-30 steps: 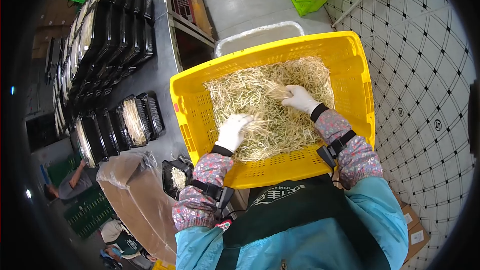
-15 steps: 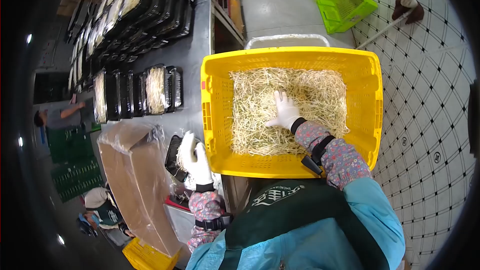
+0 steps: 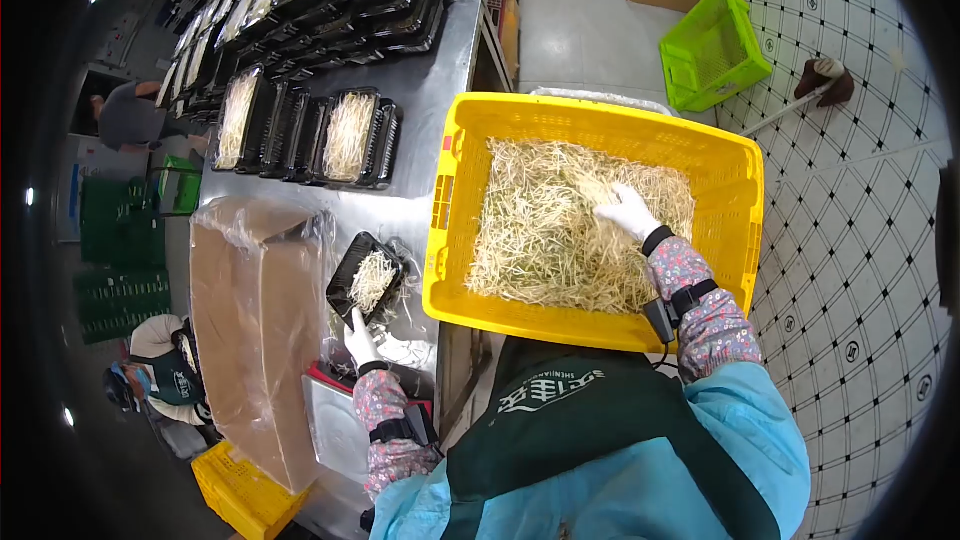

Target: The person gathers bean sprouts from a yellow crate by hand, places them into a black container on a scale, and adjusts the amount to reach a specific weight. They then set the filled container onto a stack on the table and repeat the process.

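Observation:
A yellow crate (image 3: 594, 328) holds a thick layer of pale sprouts (image 3: 540, 230). My gloved right hand (image 3: 630, 212) is in the crate's right half, its fingers closed around some sprouts that blur at the fingertips. On the metal table to the left, a black plastic tray (image 3: 342, 278) sits tilted with a small heap of sprouts (image 3: 373, 282) inside. My gloved left hand (image 3: 362, 342) touches the near edge of this tray with fingers stretched out and nothing visible in them.
Filled black trays (image 3: 345, 140) stand in a row behind, with tall stacks (image 3: 340, 0) beyond. A plastic-lined cardboard box (image 3: 240, 310) lies left, a scale (image 3: 335, 420) near my left forearm. A green crate (image 3: 715, 50) is on the floor. A co-worker (image 3: 165, 370) is at far left.
My left hand has moved down from above the small tray to its near edge, uncovering the sprouts there. My right hand has shifted right in the crate and closed. The view has shifted.

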A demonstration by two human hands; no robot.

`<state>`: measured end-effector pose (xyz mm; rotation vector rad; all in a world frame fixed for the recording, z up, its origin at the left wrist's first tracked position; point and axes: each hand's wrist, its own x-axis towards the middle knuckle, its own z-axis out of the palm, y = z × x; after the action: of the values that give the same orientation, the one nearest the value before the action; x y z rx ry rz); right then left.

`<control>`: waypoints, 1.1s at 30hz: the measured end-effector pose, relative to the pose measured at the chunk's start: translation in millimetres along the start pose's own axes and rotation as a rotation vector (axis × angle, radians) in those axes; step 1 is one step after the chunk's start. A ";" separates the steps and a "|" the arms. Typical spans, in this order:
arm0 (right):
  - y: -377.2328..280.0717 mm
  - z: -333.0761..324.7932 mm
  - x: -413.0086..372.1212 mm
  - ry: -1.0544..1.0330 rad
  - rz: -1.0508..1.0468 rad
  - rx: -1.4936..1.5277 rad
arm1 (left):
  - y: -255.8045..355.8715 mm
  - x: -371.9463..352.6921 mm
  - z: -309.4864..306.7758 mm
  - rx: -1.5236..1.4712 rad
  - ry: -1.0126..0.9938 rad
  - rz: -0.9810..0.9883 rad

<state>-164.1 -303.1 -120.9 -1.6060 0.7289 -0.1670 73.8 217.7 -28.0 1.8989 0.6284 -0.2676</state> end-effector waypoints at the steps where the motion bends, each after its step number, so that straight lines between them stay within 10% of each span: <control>1: -2.7 -1.1 -3.3 -0.025 0.012 -0.066 | -6.6 8.9 0.6 -0.071 -0.020 0.014; 6: -19.7 -7.0 -2.7 0.079 -0.038 0.200 | -4.2 17.0 -4.6 -0.320 -0.014 0.193; 16: -308.8 56.4 -85.4 -0.116 -0.465 0.557 | 103.0 -113.3 47.2 -0.311 -0.470 0.393; 20: -304.7 116.0 -83.4 -0.387 -0.764 0.292 | 103.0 -139.6 76.2 -0.357 -0.564 0.317; 23: -270.6 139.8 -69.0 -0.437 -0.899 -0.604 | 91.9 -145.3 82.8 -0.410 -0.578 0.327; 33: -277.7 117.0 -72.2 -0.330 -0.591 -0.029 | 35.1 -112.3 7.1 -0.732 -0.289 0.259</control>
<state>-63.1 -166.7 138.3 -1.7845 -0.0100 -0.3088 -0.4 167.2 48.5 1.1848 0.2258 -0.1143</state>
